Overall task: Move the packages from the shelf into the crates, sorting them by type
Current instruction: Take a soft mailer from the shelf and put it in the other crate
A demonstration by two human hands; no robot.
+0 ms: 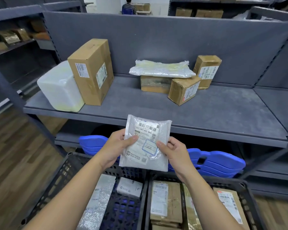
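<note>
— What are your hands doing?

— Your left hand [116,146] and your right hand [175,153] both grip the flat white bag [145,160]. Your thumbs lie on its front, on the label. Your other fingers curl behind it.

— Where is the bag?

— You hold it up in the air. It is in front of the shelf [206,113] edge and above the two black crates.

— What is in the crates?

— The left crate [61,176] has soft bags: a silver bag [98,201] and a small white packet [130,188]. The right crate [249,203] has brown boxes [165,200].

— What sits on the shelf?

— On the left, a tall brown box [90,72] touches a big white parcel [60,87]. Further right, a clear bag [161,70] lies on a low box [155,83]. A front small box [183,90] and a back small box [206,70] sit just beside it.
</note>
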